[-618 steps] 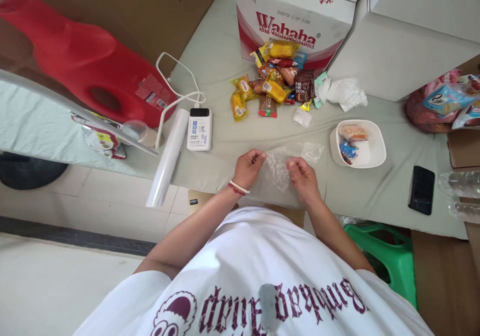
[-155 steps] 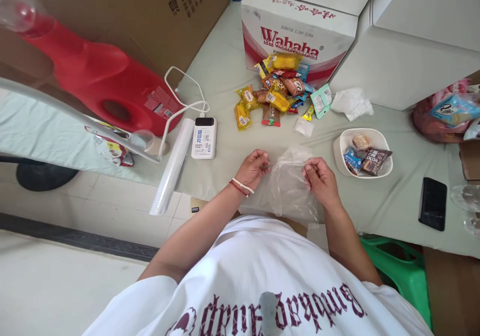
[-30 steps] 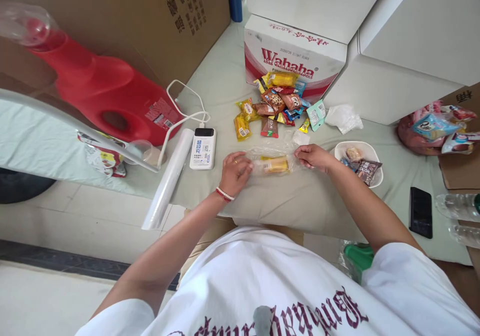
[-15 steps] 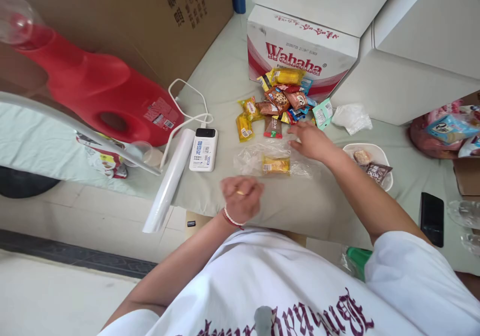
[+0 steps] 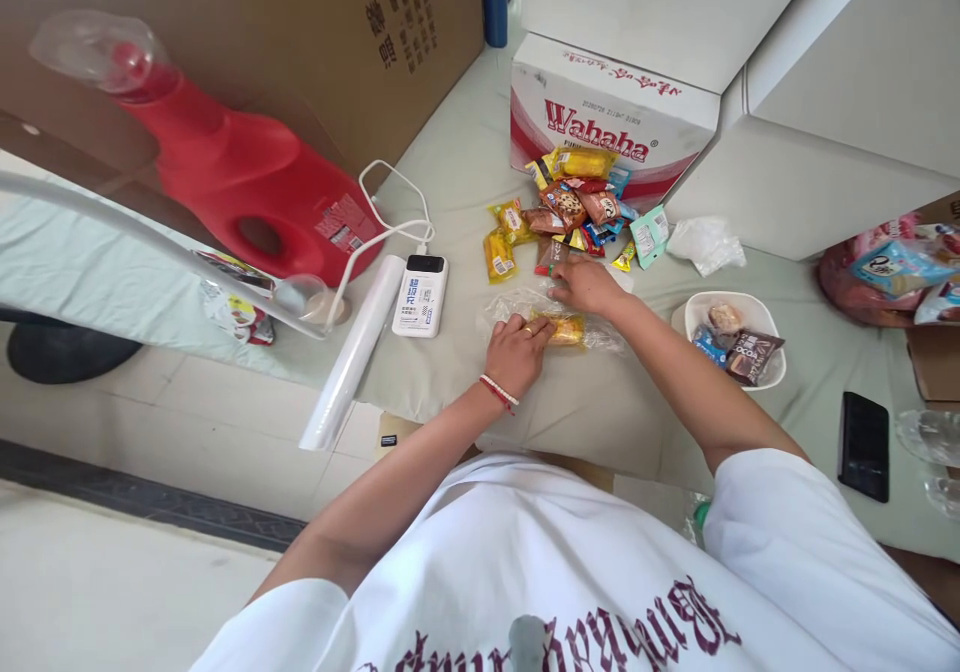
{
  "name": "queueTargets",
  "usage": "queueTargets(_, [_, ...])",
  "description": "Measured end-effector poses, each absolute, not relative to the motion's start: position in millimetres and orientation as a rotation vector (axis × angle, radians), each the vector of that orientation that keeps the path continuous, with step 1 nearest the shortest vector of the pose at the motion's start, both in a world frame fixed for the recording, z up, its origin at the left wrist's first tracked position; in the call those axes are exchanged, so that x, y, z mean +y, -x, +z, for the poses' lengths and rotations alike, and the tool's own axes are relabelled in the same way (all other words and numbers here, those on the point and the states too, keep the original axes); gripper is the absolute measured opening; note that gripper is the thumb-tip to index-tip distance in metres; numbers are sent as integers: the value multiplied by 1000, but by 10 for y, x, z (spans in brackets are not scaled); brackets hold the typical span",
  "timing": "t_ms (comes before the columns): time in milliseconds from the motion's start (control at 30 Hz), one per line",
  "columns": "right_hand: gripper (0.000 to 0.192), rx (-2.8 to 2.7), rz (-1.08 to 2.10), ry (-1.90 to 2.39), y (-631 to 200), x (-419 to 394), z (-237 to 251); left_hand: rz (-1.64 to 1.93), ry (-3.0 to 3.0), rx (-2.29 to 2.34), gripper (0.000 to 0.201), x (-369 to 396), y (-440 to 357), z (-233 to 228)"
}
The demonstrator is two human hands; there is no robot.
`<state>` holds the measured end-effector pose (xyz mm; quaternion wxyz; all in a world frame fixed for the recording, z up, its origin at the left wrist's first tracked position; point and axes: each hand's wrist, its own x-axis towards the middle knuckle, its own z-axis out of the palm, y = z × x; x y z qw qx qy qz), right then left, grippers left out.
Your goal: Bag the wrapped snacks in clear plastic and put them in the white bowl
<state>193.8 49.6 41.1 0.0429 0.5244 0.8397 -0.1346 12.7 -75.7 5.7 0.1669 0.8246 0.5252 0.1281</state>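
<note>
Step in hand: bagging snacks. Left hand is pressing flat on the clear plastic bag, centre frame, holding a yellow snack packet. Right hand, fingers curled, is reaching the snack pile; grip unclear. Next move likely needs one packet picked.

Head camera, looking steeply down and forward

It looks from above the person's own chest over the cloth-covered table, close enough to fill the frame, as far as the Wahaha carton at the far edge.
</note>
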Motion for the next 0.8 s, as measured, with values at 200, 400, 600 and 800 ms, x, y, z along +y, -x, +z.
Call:
queueTargets(200, [25,2560,-597,-1518,-1923,538,333,389,-2346,1495,49,-719,-118,22])
queueTargets(400, [22,2922,-482,-1425,-2132,324,649,352,-2351,1517,51,-730,-139,35])
queueTargets(600, [40,2794,-341,-1183,-2180,-430,551,473,-2222,1473,44,-714,-95,-28])
queueTargets(800, [54,2832,-410,-1237,-2220,-717,241,1054,-1486,1451,34,-579,236,-203])
